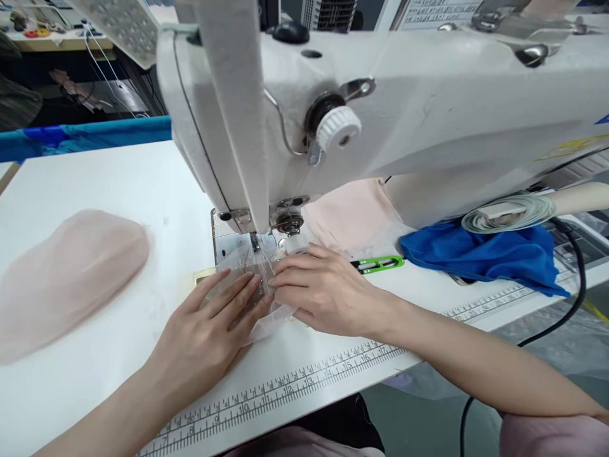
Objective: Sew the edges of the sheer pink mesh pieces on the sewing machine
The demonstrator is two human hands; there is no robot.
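Fabric (270,325), sheer and pale, lies at the presser foot (255,242) of the sewing machine (404,108), its near end showing between the hands. The left hand (204,333) rests palm down on it, fingers extended and slightly apart; the right hand (328,291) bends its fingers over it, whether pinching I cannot tell. Green snips (387,262) lie just beyond the right wrist, near blue cloth (485,257).

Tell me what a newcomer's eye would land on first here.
Likely the big white sewing machine, stretching across the top from middle to right. Below, the left hand and right hand lie close together on sheer fabric. A vivid blue cloth lies farther right.
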